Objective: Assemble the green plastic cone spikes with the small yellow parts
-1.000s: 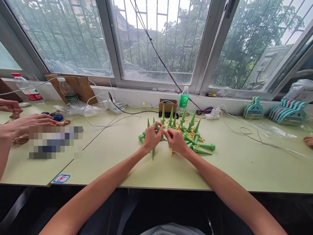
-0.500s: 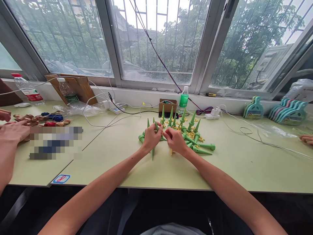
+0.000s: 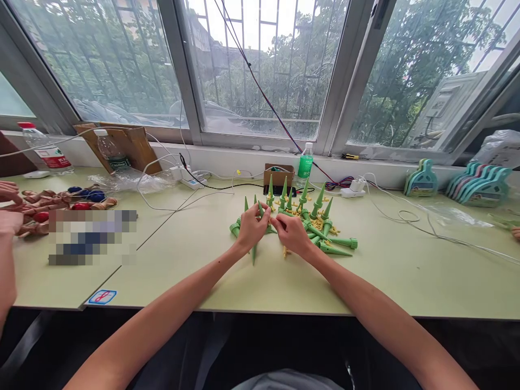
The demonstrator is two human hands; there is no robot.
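The left hand (image 3: 252,228) pinches 1 green spike (image 3: 261,209) between narrowed fingers; the right hand (image 3: 291,230) is curled just beside it, whatever it may grip hidden. Around them on the table (image 3: 385,271) lie and stand more green spikes (image 3: 319,201), with yellow pieces (image 3: 319,223). Behind sits a cardboard box (image 3: 279,177), contents unclear, beside a green bottle (image 3: 305,165).

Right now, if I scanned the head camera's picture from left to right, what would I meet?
Red-capped bottle → white-capped bottle → white power strip → the person's left hand → right hand → rightmost green spike → smaller teal stack → larger teal-and-pink stack.
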